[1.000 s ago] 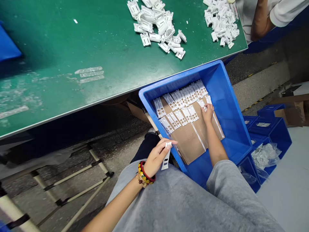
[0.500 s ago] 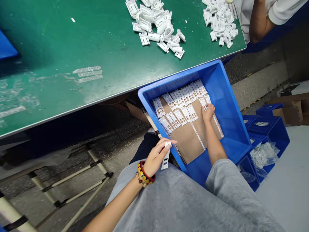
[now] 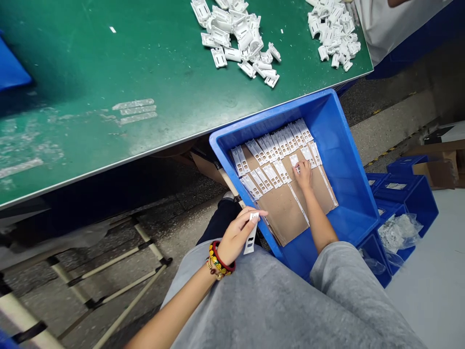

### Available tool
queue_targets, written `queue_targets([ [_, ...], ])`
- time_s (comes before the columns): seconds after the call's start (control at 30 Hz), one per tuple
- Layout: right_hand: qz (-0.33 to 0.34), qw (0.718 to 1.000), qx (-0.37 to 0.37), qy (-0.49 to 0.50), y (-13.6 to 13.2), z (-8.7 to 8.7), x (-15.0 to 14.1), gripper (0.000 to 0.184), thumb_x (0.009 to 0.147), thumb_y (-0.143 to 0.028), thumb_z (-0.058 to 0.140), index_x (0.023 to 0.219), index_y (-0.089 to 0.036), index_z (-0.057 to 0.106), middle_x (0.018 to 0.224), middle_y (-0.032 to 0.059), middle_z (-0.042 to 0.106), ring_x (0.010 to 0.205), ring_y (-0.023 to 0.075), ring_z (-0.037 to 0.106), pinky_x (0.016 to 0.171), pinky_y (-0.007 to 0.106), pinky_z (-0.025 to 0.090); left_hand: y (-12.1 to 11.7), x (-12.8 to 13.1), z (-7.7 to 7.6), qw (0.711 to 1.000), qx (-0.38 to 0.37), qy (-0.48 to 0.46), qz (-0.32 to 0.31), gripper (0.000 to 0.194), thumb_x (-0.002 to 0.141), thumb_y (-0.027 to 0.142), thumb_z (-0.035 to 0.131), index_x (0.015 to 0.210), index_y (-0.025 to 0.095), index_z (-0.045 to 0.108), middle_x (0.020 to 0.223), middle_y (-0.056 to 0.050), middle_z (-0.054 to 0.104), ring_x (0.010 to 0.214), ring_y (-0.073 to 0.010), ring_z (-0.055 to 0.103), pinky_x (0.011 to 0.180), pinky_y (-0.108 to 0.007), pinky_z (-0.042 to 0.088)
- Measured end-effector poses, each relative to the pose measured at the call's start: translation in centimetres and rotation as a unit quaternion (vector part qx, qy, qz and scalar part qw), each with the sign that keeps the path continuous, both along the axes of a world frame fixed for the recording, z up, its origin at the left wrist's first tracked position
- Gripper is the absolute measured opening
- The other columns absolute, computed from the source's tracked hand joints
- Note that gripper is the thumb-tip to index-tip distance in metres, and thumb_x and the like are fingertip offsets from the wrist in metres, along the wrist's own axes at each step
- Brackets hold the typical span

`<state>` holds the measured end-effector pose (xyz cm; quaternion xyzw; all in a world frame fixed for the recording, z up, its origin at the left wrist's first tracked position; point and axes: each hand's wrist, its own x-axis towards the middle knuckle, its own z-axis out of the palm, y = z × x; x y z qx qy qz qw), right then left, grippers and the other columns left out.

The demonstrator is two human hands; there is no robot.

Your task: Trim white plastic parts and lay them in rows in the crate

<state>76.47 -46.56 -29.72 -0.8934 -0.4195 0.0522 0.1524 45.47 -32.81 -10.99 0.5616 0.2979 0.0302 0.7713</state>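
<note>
My left hand (image 3: pixel 235 238) pinches a white slotted plastic plate (image 3: pixel 250 238) between thumb and fingers, held upright in front of my grey shirt. Inside the blue crate (image 3: pixel 345 140), my right hand (image 3: pixel 303 175) is closed on the lower end of another white slotted plate (image 3: pixel 294 160), low over the cardboard sheet (image 3: pixel 283 213). Its fingertips partly cover that plate. Similar plates (image 3: pixel 271 175) lie in two rows across the cardboard, with a pair (image 3: pixel 308 156) just to the right of my right hand.
On the green table (image 3: pixel 163 63) lie two piles of white plastic parts, one in the middle (image 3: pixel 240 34) and one at the right corner (image 3: pixel 336 31). A co-worker's pale clothing (image 3: pixel 385 24) shows beyond it. Smaller blue bins (image 3: pixel 410 194) stand right of the crate; a pipe frame (image 3: pixel 119 261) is at left.
My right hand has let go of a plate near the right of the second row, moved left and gripped another, now apart from its neighbours. My left hand stays put. The co-worker's arm has shifted mostly out of view.
</note>
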Motion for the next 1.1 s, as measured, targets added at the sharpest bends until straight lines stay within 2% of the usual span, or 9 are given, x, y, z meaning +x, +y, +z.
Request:
queue_targets([
  [0.13, -0.03, 0.999, 0.004, -0.016, -0.2, 0.8, 1.6, 0.006, 0.091, -0.023, 0.05, 0.086, -0.022, 0.054, 0.099, 0.0102, 0.053, 0.099, 0.0268, 0.049, 0.086, 0.04, 0.044, 0.1, -0.1, 0.1, 1.0, 0.0, 0.001, 0.0, 0.048, 0.092, 0.055, 0.045, 0.108, 0.019, 0.072, 0.1, -0.007, 0.059, 0.094, -0.0213, 0.055, 0.094, -0.034, 0.042],
  [0.23, -0.037, 0.999, 0.007, -0.024, 0.2, 1.0, 1.5, 0.006, 0.091, -0.024, 0.052, 0.086, -0.022, 0.054, 0.102, 0.0111, 0.053, 0.102, 0.0277, 0.048, 0.091, 0.042, 0.042, 0.1, -0.1, 0.2, 1.0, -0.003, -0.001, -0.002, 0.047, 0.092, 0.054, 0.046, 0.108, 0.019, 0.072, 0.1, -0.008, 0.06, 0.094, -0.0213, 0.055, 0.094, -0.034, 0.042],
  [0.33, -0.008, 1.0, 0.006, -0.008, 0.9, 0.9, -0.3, 0.012, 0.09, -0.032, 0.057, 0.086, -0.021, 0.054, 0.103, 0.0108, 0.054, 0.103, 0.0281, 0.048, 0.095, 0.046, 0.04, 0.0, 0.0, 0.2, 1.0, -0.003, -0.003, 0.0, 0.047, 0.092, 0.054, 0.046, 0.108, 0.019, 0.072, 0.1, -0.008, 0.06, 0.095, -0.0214, 0.055, 0.094, -0.034, 0.041],
  [0.43, 0.063, 0.997, -0.008, 0.035, 1.6, 0.4, -2.9, 0.014, 0.089, -0.035, 0.06, 0.086, -0.022, 0.054, 0.099, 0.0079, 0.056, 0.099, 0.0254, 0.051, 0.091, 0.04, 0.043, 0.0, 0.0, 0.2, 1.0, -0.005, -0.002, -0.001, 0.047, 0.092, 0.054, 0.046, 0.108, 0.019, 0.072, 0.1, -0.008, 0.059, 0.094, -0.0212, 0.055, 0.094, -0.034, 0.041],
  [0.5, 0.08, 0.996, -0.014, 0.043, 1.7, 0.0, -4.1, 0.012, 0.088, -0.032, 0.06, 0.086, -0.022, 0.055, 0.099, 0.007, 0.056, 0.098, 0.0238, 0.052, 0.088, 0.036, 0.045, 0.1, 0.1, 0.3, 1.0, -0.007, 0.002, -0.005, 0.047, 0.092, 0.054, 0.045, 0.108, 0.019, 0.072, 0.1, -0.007, 0.059, 0.093, -0.021, 0.055, 0.094, -0.033, 0.041],
  [0.6, 0.042, 0.999, -0.014, 0.029, 1.3, -0.2, -4.6, 0.01, 0.091, -0.029, 0.055, 0.084, -0.021, 0.054, 0.1, 0.0089, 0.054, 0.097, 0.0242, 0.052, 0.085, 0.036, 0.045, 0.2, 0.1, 0.5, 1.0, -0.007, 0.006, -0.006, 0.048, 0.092, 0.054, 0.045, 0.107, 0.018, 0.073, 0.099, -0.008, 0.059, 0.092, -0.021, 0.054, 0.093, -0.033, 0.041],
  [0.77, -0.013, 1.0, -0.013, 0.008, 0.7, 0.1, -3.3, 0.009, 0.093, -0.026, 0.049, 0.087, -0.021, 0.054, 0.101, 0.01, 0.053, 0.095, 0.0247, 0.05, 0.084, 0.037, 0.044, 0.2, 0.1, 0.5, 1.0, -0.002, 0.006, -0.006, 0.048, 0.092, 0.055, 0.045, 0.106, 0.018, 0.073, 0.099, -0.008, 0.059, 0.091, -0.0211, 0.054, 0.092, -0.033, 0.041],
  [1.1, -0.03, 0.999, -0.017, 0.004, 0.7, 0.7, -2.9, 0.01, 0.091, -0.026, 0.052, 0.082, -0.022, 0.053, 0.102, 0.0099, 0.055, 0.097, 0.025, 0.051, 0.087, 0.039, 0.045, 0.2, 0.0, 0.4, 1.0, 0.002, 0.0, -0.007, 0.047, 0.093, 0.053, 0.046, 0.107, 0.018, 0.073, 0.098, -0.008, 0.058, 0.091, -0.0212, 0.055, 0.092, -0.034, 0.042],
])
